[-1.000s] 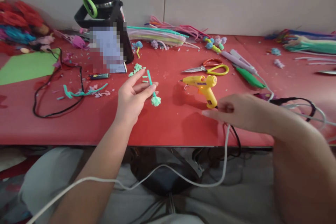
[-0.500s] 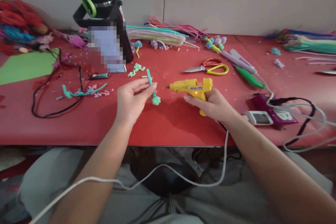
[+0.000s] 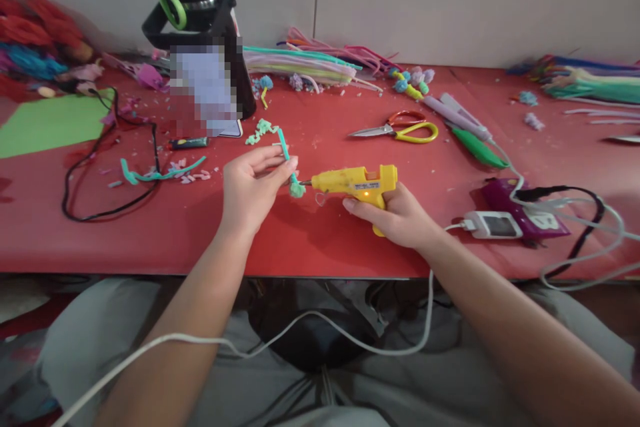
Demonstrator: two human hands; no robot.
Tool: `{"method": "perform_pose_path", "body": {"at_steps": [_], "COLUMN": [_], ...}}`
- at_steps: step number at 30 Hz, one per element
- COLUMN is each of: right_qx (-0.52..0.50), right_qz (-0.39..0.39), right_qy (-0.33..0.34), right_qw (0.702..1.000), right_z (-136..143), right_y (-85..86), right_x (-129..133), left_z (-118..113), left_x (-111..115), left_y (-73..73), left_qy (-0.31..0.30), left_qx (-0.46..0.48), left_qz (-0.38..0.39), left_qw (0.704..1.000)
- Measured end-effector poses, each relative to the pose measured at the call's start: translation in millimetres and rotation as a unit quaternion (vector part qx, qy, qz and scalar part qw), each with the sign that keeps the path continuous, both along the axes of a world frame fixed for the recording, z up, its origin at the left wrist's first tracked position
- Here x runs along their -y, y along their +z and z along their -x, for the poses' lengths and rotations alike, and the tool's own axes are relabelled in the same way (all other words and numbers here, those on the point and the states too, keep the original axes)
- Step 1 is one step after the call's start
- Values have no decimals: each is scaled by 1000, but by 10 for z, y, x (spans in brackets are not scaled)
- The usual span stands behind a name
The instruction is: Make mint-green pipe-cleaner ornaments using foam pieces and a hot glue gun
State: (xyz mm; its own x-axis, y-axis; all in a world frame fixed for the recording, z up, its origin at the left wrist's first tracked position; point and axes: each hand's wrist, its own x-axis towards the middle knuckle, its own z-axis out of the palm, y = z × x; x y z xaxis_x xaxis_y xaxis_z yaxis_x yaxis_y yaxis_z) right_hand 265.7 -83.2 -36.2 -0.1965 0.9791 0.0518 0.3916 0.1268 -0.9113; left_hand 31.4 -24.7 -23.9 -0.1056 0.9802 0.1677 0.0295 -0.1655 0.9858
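My left hand [image 3: 253,190] pinches a teal pipe cleaner [image 3: 283,144] between thumb and fingers. At its lower end is a small mint-green fuzzy cluster [image 3: 297,189], hanging just below my fingertips. My right hand [image 3: 400,213] is wrapped round the handle of a yellow hot glue gun [image 3: 350,181] with a lit orange light. The gun's metal nozzle points left and is at the green cluster; whether it touches is hard to tell. Mint-green curled bits [image 3: 261,131] lie on the red table behind my left hand.
Scissors [image 3: 395,131] with red and yellow handles lie beyond the glue gun. A black bottle [image 3: 235,67] stands at the back left near bundled pipe cleaners [image 3: 310,67]. At right are a purple power block [image 3: 543,213], a white adapter [image 3: 495,224] and cables. A white cord [image 3: 310,313] crosses my lap.
My right hand has brought the glue gun left and slightly down, so its nozzle is now at the green cluster. My left hand has stayed nearly still with the pipe cleaner.
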Motion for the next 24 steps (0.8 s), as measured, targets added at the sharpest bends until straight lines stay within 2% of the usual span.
{"method": "perform_pose_path", "body": {"at_steps": [24], "right_qx": [1], "right_qz": [-11], "right_qy": [8], "right_qw": [1000], "right_z": [13], "right_y": [-31], "right_x": [-24], "left_z": [-5], "left_x": [0], "left_y": [3], "left_qy": [-14], "left_qx": [-6], "left_qz": [-6], "left_qw": [1000]}}
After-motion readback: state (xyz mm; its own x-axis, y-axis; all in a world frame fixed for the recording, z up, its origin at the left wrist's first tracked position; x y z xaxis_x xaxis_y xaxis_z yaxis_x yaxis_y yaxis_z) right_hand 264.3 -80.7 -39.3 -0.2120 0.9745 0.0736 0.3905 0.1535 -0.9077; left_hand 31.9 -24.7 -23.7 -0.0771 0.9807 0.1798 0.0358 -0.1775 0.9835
